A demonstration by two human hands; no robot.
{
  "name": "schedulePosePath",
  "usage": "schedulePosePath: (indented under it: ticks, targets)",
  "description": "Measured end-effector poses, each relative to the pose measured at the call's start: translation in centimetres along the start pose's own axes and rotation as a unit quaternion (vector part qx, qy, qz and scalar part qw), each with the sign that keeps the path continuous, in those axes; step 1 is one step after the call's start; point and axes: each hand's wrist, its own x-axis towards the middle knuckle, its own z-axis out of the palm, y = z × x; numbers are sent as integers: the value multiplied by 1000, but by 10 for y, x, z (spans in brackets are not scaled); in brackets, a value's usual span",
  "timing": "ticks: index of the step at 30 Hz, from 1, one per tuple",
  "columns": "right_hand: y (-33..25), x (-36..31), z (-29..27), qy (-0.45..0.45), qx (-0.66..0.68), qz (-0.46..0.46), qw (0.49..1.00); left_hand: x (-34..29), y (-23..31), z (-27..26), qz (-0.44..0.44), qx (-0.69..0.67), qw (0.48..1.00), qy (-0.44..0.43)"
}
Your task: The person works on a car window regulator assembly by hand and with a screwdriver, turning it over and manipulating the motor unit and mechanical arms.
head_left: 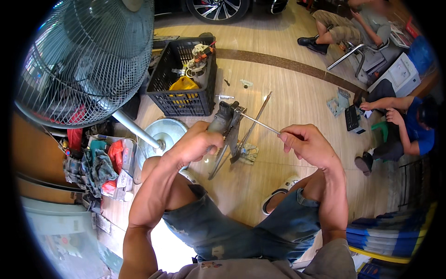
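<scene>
My left hand (200, 142) is closed around a dark grey motor (222, 120), held above the floor between my knees. Long thin metal arms (255, 122) are seen by the motor, like a wiper linkage. My right hand (304, 145) pinches the near end of a slim metal rod (261, 123) between thumb and fingers. The rod's far end meets the top of the motor; whether it sits in a fastener is too small to tell. Any handle on the rod is hidden by my fingers.
A black plastic crate (183, 100) with tools stands ahead. On the left is a large fan (93, 60) on a round base (160, 135). Small parts (246, 83) lie on the floor. Two people sit at the right, one handling a black device (354, 120). A car wheel (217, 8) shows at the back.
</scene>
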Motion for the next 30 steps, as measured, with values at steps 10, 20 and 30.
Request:
schedulePosePath:
  ticks: [10,20,30]
  targets:
    - [-6,-10,22,183,-231,-209,932,-3,5,0,4,25,1000,10]
    - [-4,4,0,-55,-1,39,998,0,2,2,2,15,1000,6]
    - [-4,-5,20,172,-256,-174,935,-3,4,-2,1,17,1000,14]
